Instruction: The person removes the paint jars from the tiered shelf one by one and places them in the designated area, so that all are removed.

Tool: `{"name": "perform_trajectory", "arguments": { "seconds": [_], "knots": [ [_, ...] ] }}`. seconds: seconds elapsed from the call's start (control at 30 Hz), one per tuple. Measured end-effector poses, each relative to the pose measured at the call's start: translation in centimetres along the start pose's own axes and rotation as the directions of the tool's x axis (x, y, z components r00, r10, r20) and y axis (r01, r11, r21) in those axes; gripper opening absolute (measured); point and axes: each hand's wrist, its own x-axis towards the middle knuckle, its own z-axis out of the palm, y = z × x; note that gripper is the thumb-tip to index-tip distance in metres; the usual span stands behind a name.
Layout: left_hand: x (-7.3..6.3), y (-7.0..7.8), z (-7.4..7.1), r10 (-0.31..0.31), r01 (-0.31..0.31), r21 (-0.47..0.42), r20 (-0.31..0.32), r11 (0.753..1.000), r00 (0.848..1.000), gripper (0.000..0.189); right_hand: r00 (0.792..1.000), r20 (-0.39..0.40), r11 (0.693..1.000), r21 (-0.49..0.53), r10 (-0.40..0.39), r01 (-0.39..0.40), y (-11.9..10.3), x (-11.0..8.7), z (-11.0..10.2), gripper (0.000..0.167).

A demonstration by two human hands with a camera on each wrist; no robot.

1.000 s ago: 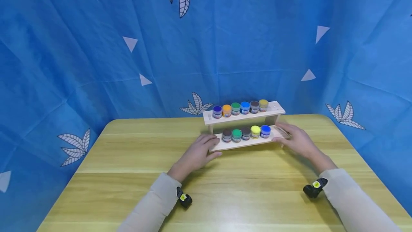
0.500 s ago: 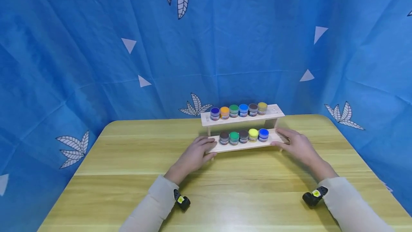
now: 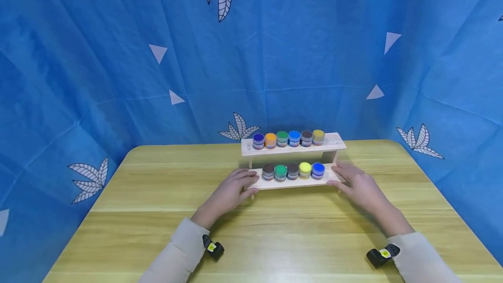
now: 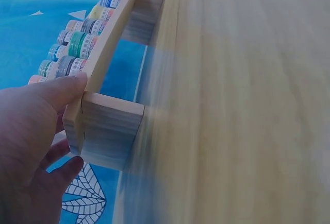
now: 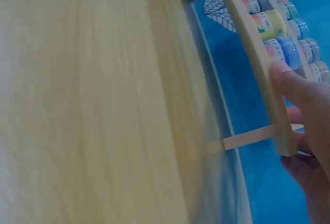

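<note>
A two-tier wooden rack (image 3: 294,184) carries small paint jars on both shelves. My left hand (image 3: 229,191) grips the left end of the lower shelf, thumb along its front edge and fingers over the end. On the opposite end, my right hand (image 3: 361,189) holds the same shelf in a similar way. In the right wrist view, the thumb lies beside a blue paint jar (image 5: 282,52). On the lower shelf stand brown, green, dark, yellow (image 3: 304,170) and blue jars. Purple, orange (image 3: 270,140), green, light blue, dark and ochre jars line the upper shelf (image 3: 335,139).
The rack stands toward the back of a wood-grain table (image 3: 291,239). Behind and at both sides hangs a blue cloth (image 3: 314,56) with leaf and triangle prints. Each sleeve cuff bears a small black wrist camera (image 3: 214,249).
Both hands have drawn the rack toward me and a little to the left. It now sits straighter to the table's back edge, jars still in their rows.
</note>
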Motion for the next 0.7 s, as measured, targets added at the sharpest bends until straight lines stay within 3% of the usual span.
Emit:
{"name": "perform_trajectory", "arguments": {
  "seconds": [0.27,0.47,0.7],
  "knots": [
    [-0.9,-0.4,-0.3,-0.021,0.021,-0.041,0.005,0.999,1.0,0.047,0.999,0.025,1.0,0.007,-0.023,0.023,-0.8,-0.9,-0.4,0.051],
    [-1.5,-0.5,-0.7,0.004,-0.004,-0.049,0.004,0.999,1.0,0.045,0.998,0.029,0.998,-0.025,-0.051,0.052,-1.6,-1.6,-0.8,0.047],
    [-2.6,-0.1,-1.4,0.007,-0.006,-0.013,0.06,1.0,0.998,0.046,0.994,0.076,0.996,-0.031,-0.081,0.084,-2.4,-2.3,-1.3,0.046]
  ]
}}
